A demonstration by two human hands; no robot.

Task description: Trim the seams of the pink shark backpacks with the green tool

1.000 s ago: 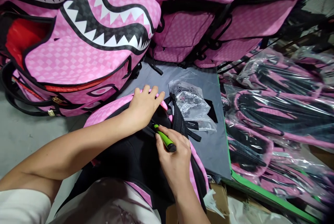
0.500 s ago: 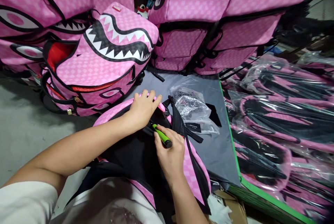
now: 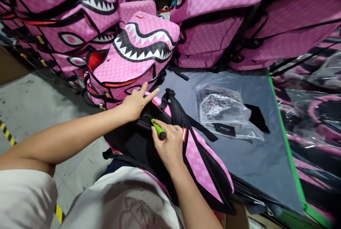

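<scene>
A pink checkered backpack with a black back panel (image 3: 204,165) lies across my lap, its straps and panel facing up. My left hand (image 3: 134,104) rests over its top edge, fingers spread and partly stretched out, touching the pink rim. In my right hand (image 3: 170,143) is a pen-shaped green tool with a black end (image 3: 158,128). The fingers are wrapped round it, and its front end meets the black fabric near a small slot below the top edge. The tip is too small to make out. A red label (image 3: 184,134) sits beside my right hand.
Beyond my left hand stands another pink backpack (image 3: 144,40) with a shark-mouth print. Stacks of pink bags rise at left and right (image 3: 213,5). On the grey table (image 3: 255,165) lie a clear plastic bag (image 3: 221,104) and a black card (image 3: 257,117). Plastic-wrapped bags (image 3: 319,115) fill the right.
The view has turned left, so the table and stacks sit differently. My left hand's fingers are spread wider. The green tool stays in my right hand at the black fabric.
</scene>
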